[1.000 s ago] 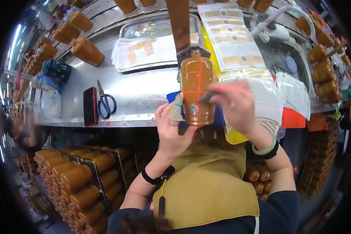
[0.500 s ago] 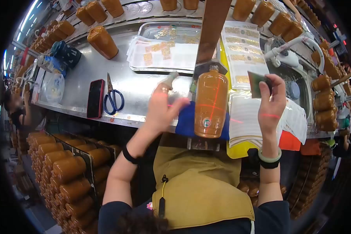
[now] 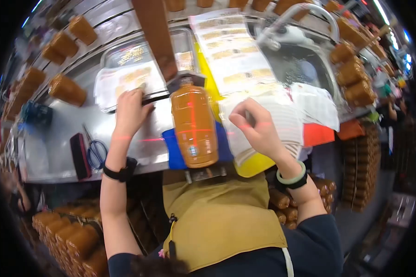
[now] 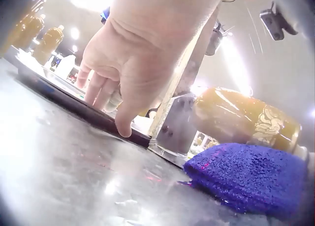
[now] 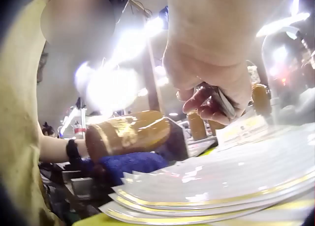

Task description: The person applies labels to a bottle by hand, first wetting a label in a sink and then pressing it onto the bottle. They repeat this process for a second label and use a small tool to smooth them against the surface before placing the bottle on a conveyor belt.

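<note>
A brown glossy bottle point(image 3: 194, 127) lies on a folded blue cloth point(image 3: 174, 154), its neck at a dark bracket point(image 3: 186, 79); red laser lines cross it. My left hand point(image 3: 130, 111) reaches over the near edge of a metal tray point(image 3: 107, 57), fingers on or just above white sheets point(image 3: 108, 87) with gold pieces. Its fingers point down and apart in the left wrist view point(image 4: 133, 71). Curled above a stack of white sheets point(image 3: 282, 117), my right hand point(image 3: 259, 127) holds a dark flat scraper point(image 5: 224, 103), seen between its fingers in the right wrist view.
Blue-handled scissors point(image 3: 97, 154) and a phone point(image 3: 80, 156) lie at the left. A brown post point(image 3: 155, 37) rises behind the bottle. Gold-patterned sheets point(image 3: 231, 51), a sink point(image 3: 305, 69) with a faucet point(image 3: 328, 18) and more brown bottles point(image 3: 67, 90) stand around.
My hands have left the bottle. The left has moved away to the tray's sheets; the right has drawn back rightward, still with the scraper, now tucked into its curled fingers. The head view has shifted.
</note>
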Demonstrator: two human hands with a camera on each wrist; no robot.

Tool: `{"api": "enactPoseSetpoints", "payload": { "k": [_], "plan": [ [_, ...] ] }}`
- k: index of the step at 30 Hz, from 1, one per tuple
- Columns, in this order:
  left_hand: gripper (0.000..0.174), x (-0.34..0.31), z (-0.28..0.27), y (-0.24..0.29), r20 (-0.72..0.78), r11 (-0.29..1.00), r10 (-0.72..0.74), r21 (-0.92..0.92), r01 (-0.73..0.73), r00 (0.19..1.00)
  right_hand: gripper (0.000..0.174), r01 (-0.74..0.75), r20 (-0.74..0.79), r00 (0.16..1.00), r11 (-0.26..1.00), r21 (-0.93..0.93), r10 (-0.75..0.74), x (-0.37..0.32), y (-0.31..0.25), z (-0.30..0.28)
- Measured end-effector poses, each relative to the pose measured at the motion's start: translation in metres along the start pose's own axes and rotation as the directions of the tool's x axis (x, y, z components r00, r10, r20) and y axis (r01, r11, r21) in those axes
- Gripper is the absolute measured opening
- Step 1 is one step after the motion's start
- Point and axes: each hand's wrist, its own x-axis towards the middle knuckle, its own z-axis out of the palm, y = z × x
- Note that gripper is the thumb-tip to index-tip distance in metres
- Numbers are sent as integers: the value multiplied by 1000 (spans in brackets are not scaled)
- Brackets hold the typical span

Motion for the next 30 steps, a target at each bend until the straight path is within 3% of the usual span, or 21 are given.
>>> {"api": "enactPoseSetpoints", "payload": {
  "k": [4,5,7,9,12,15,18,20,22,26,28,30],
  "plan": [
    [37,-6,3,4,8,1000,10,10,-10,1000,22,-183,-91,982,936,-301,163,2,35,-61],
    [37,-6,5,3,8,1000,27,-2,-27,1000,17,-176,-118,983,880,-441,137,2,61,-87],
    [38,-8,7,3,2,1000,4,5,-4,1000,19,-237,-150,971,829,-507,186,1,91,-147],
    [40,-10,3,11,-4,1000,17,14,-17,1000,23,-304,-173,951,675,-672,257,-3,126,-213],
    [52,-16,4,16,29,999,-5,48,4,1000,32,-467,-293,881,593,-656,371,-3,138,-256],
    [77,-19,-1,28,-58,994,-86,-74,81,995,41,-367,-172,926,689,-625,336,2,158,-258],
    [76,-25,-11,42,-97,987,-104,-130,91,990,48,-275,-73,944,640,-718,323,10,165,-255],
    [76,-29,-17,51,-110,986,-97,-145,81,989,49,-219,-55,967,701,-679,249,11,184,-263],
    [74,-33,-20,55,-172,986,-56,-165,27,983,38,-158,-11,973,628,-762,231,17,178,-263],
    [73,-38,-23,60,-145,981,-104,-178,78,984,22,-229,-89,967,661,-715,240,13,163,-258],
    [70,-38,-24,62,-156,973,-133,-207,100,979,12,-177,-166,982,715,-676,86,-2,154,-260],
    [68,-40,-24,63,-175,976,-122,-199,87,977,10,-200,-184,978,703,-682,100,-26,127,-273]
  ]
}}
